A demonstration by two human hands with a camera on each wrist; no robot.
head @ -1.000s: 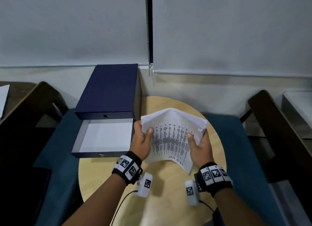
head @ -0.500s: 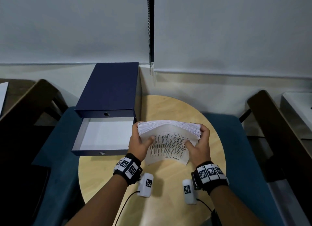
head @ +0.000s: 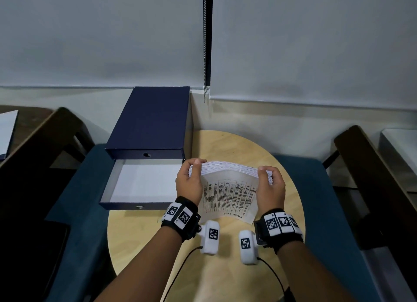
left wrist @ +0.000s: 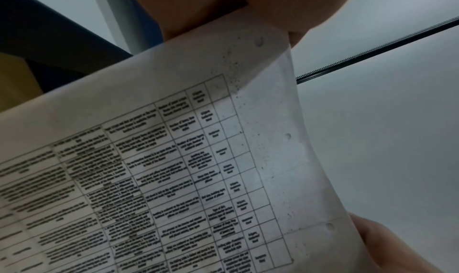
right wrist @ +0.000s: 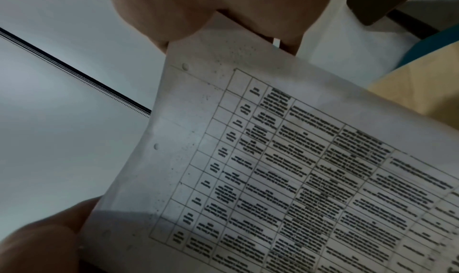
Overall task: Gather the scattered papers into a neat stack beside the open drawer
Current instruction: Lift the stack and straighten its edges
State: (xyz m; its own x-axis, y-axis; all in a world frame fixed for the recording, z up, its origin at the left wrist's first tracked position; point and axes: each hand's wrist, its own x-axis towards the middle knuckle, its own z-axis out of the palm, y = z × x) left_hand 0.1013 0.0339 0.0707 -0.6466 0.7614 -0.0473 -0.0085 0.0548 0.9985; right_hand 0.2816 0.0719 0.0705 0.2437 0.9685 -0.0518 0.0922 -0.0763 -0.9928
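Observation:
A stack of printed papers [head: 229, 193] stands on its lower edge on the round wooden table [head: 225, 274], just right of the open dark blue drawer [head: 144, 184]. My left hand [head: 190, 180] grips the stack's left side and my right hand [head: 269, 184] grips its right side. The top edges of the sheets line up almost level between my fingers. The front sheet shows a printed table with punched holes; it fills the left wrist view as papers [left wrist: 198, 169] and the right wrist view as papers [right wrist: 273, 169].
The drawer's dark blue case [head: 151, 121] lies behind it against the wall. Blue chairs [head: 74, 200] flank the table on both sides. A blind chain [head: 205, 42] hangs at the back. A white sheet [head: 6, 130] lies on a dark desk at far left.
The fanned, uneven sheets have been drawn together and turned upright; their top edges now sit level. Both hands slid up to the stack's upper corners.

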